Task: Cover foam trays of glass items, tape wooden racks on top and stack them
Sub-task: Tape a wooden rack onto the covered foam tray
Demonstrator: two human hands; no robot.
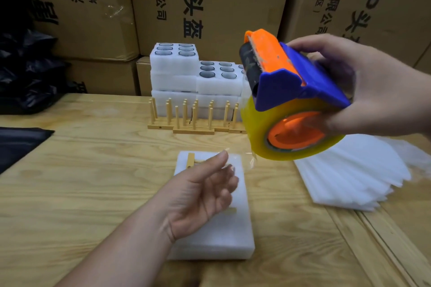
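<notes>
A covered white foam tray lies on the wooden table in front of me. A wooden rack lies flat on top of it, mostly hidden under my left hand. That hand hovers palm up over the tray, and its fingertips pinch the loose end of clear tape. My right hand holds a blue and orange tape dispenser with a yellowish roll, raised above and to the right of the tray. A thin strip of tape runs from the roll down toward the tray.
Stacked foam trays with glass items stand at the back. Several upright wooden racks stand before them. A pile of white foam sheets lies at the right, black plastic bags at the left, cardboard boxes behind.
</notes>
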